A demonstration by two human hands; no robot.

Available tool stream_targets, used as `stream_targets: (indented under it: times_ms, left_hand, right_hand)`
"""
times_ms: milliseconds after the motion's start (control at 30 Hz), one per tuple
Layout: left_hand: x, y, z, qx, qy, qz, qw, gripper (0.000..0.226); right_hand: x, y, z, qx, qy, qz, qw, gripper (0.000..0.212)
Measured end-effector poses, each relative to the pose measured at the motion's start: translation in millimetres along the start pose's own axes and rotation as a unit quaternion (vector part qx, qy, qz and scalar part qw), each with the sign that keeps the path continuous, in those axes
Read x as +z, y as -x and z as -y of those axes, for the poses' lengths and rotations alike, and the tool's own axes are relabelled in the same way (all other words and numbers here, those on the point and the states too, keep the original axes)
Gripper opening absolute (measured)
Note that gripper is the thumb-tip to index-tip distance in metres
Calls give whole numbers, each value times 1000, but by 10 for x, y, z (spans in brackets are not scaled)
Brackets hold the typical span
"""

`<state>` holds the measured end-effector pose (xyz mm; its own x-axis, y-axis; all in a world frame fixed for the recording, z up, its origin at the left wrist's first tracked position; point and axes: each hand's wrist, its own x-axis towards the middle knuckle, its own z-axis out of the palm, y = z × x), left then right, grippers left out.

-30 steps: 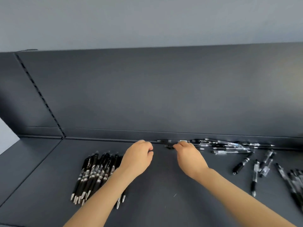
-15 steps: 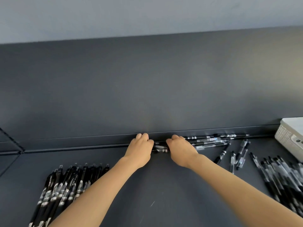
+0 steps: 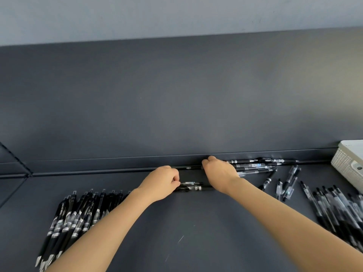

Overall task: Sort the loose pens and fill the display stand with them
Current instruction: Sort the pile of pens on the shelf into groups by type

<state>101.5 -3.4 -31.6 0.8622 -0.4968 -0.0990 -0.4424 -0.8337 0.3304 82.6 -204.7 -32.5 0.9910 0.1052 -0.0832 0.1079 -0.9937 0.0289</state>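
My left hand (image 3: 160,183) is curled and pinches the ends of two black pens (image 3: 193,187) lying crosswise on the dark shelf (image 3: 196,242). My right hand (image 3: 219,170) reaches to the shelf's back edge, fingers curled over a row of pens (image 3: 253,165) lying along the back panel; what its fingertips hold is hidden. A sorted pile of black pens (image 3: 78,218) lies at the left under my left forearm. Another pile of clear-barrelled pens (image 3: 337,209) lies at the right.
A white perforated basket (image 3: 347,163) stands at the right edge against the back panel (image 3: 176,105). A few loose pens (image 3: 284,183) are scattered between the back row and the right pile. A slotted upright (image 3: 17,160) marks the shelf's left joint.
My left hand has drawn back from the rear edge with two pens in it. My right hand has stayed at the back row. The view has shifted slightly right.
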Motion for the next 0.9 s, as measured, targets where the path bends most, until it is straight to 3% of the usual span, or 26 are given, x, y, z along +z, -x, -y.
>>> stream_targets:
  times_ms: [267,400,533,700,900]
  left_hand:
    - [-19,97,37,-23,48,13,998,16]
    - [-3,96,58,-25,71,32,997,12]
    - [-46,116,33,-41,111,75,990,17]
    - [-37,222,-74,-62,112,108,986,26]
    - [-5,351,-213,-79,82,88,990,9]
  right_hand:
    - [-174,-104,-89,-57,106,53,991,25]
    - [-194,18,-173,-60,40,95,993,4]
    - [-161,191,-249,-55,-12,57,997,4]
    - [-27,458,-321,-22,-186,-89,978,15]
    - [192,831,-318,21,-349,-76,934,24]
